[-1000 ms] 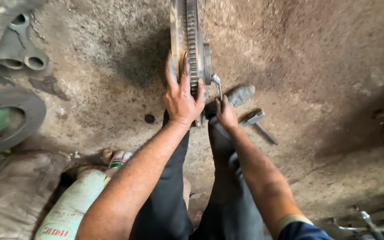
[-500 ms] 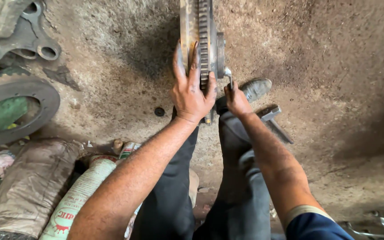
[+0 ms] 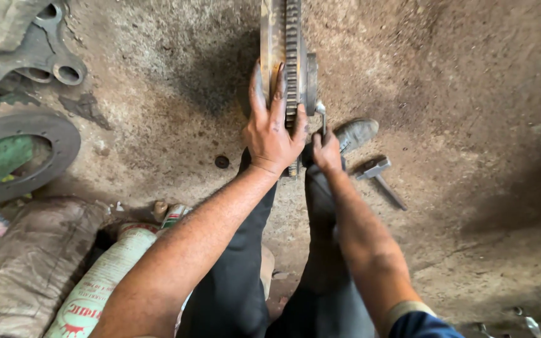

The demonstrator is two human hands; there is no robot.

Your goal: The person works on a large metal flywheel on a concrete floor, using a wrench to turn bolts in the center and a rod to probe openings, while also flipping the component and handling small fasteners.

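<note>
A big toothed wheel [image 3: 290, 56] is standing on edge on the dirty concrete floor [image 3: 471, 94], right in front of the person's legs. The left hand [image 3: 273, 134] is lying flat against its rusty side, fingers spread and pointing up, steadying it without closing on anything. The right hand [image 3: 327, 150] is clenching a small metal tool [image 3: 321, 116] whose tip is touching the wheel's hub. A shoe [image 3: 355, 133] is sitting just beside that hand, and a hammer [image 3: 380, 178] is lying near it. Off to the left, a round plate [image 3: 20, 156], metal brackets [image 3: 26, 44] and sacks [image 3: 95, 288] are lying well apart
</note>
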